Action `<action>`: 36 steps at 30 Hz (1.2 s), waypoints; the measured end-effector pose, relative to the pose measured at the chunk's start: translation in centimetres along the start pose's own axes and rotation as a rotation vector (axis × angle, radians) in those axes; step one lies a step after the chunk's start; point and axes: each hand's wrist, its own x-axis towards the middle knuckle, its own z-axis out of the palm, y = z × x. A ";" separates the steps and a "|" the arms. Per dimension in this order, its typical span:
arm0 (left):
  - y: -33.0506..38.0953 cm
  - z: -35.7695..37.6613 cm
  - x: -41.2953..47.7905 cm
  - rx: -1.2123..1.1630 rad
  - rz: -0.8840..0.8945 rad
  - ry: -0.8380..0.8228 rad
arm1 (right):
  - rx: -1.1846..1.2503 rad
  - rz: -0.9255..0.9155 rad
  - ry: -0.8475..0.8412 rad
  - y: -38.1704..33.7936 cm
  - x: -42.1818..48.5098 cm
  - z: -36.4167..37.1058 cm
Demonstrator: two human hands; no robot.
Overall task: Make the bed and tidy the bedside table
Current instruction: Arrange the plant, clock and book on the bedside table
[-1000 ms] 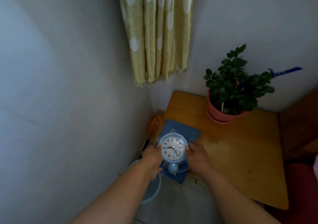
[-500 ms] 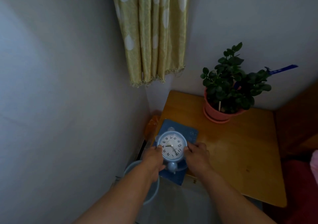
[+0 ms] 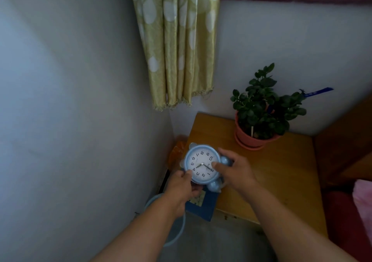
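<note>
Both hands grip the alarm clock (image 3: 202,164) over the left edge of the bedside table (image 3: 281,173) — left hand (image 3: 182,185) at its lower rim, right hand (image 3: 234,171) opposite. I judge it light, rigid plastic with a fragile face — hold the rim.

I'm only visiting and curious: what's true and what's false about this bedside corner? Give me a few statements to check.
1. Both the left hand and the right hand hold the alarm clock. True.
2. The clock's dial is upright, with 12 at the top. False: it is turned, with 8 and 9 uppermost.
3. The potted plant stands upright at the back of the wooden table. True.
4. The curtain is plain red. False: it is yellow-green with pale spots.
</note>
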 end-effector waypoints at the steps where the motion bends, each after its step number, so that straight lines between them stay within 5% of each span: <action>1: 0.3 -0.3 0.0 0.100 0.024 -0.001 | -0.049 -0.023 -0.019 -0.6 0.2 -0.3; 8: 4.2 -1.9 0.2 0.717 0.530 -0.117 | -1.178 -0.561 -0.302 -5.7 0.8 -1.2; 12: 5.0 -1.2 0.2 0.778 0.551 -0.253 | -1.347 -0.674 -0.460 -8.2 0.3 -0.7; 16: 4.5 -0.9 0.3 0.645 0.581 -0.215 | -1.230 -0.677 -0.467 -8.5 0.6 -0.9; 19: 3.7 -1.2 0.4 0.475 0.499 -0.215 | -1.195 -0.764 -0.284 -7.4 0.7 -1.7; 26: 3.0 -1.8 0.1 -0.019 0.126 -0.270 | -0.139 -0.139 -0.127 -3.0 -1.0 -3.4; 31: 2.8 -1.7 0.2 -0.222 -0.059 -0.416 | 0.045 0.000 -0.198 -0.4 -0.2 -3.0; 36: 2.6 -1.5 1.5 -0.078 0.005 -0.388 | 0.128 -0.009 -0.163 0.8 1.4 -2.7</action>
